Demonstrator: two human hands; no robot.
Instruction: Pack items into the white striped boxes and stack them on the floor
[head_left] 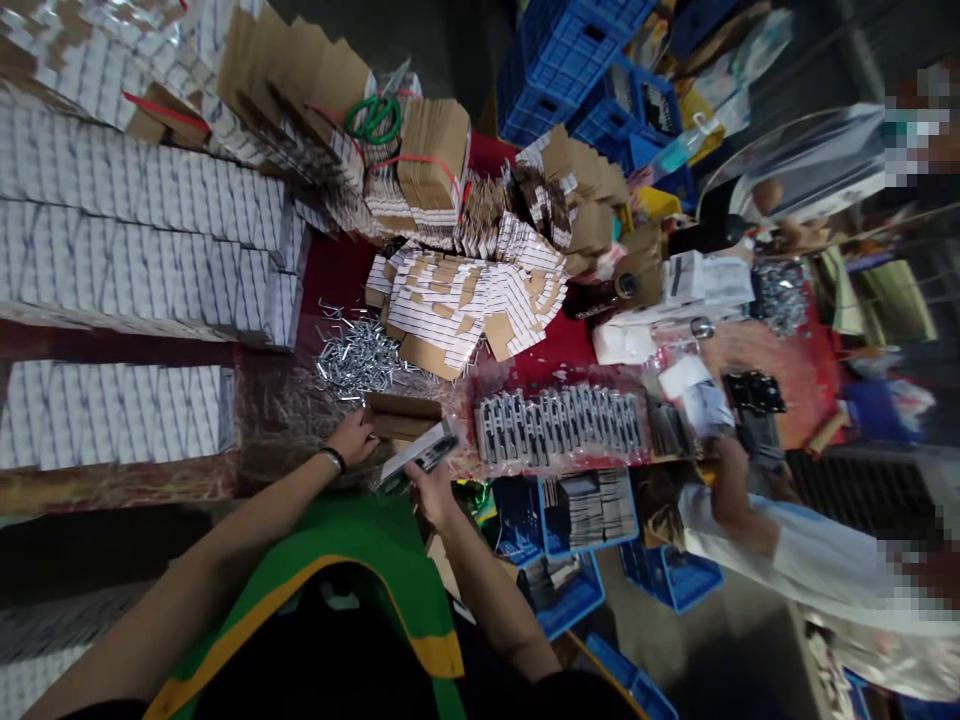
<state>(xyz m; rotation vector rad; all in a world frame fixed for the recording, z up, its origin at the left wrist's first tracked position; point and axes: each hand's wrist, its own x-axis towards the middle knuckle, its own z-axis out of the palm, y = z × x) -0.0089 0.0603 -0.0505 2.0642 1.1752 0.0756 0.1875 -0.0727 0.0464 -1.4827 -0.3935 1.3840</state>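
Note:
My left hand point(352, 440), with a dark band at the wrist, grips the left end of an open brown cardboard box point(405, 407) at the table's front edge. My right hand point(433, 490) is closed around a long silver-and-black metal piece point(431, 448), held slantwise just in front of the box. Its exact kind is unclear. Beyond the box lies a heap of small bright metal pins point(358, 352). Flat striped cartons point(457, 300) are piled behind. To the right, similar silver-and-black pieces point(559, 425) stand in a row on clear plastic.
Stacked white boxes point(135, 250) fill the left side. Green-handled scissors point(373, 120) rest on carton bundles at the back. Blue crates point(589, 515) stand below the front edge. At right, a co-worker's arm point(739, 500) reaches over the table; another person is opposite.

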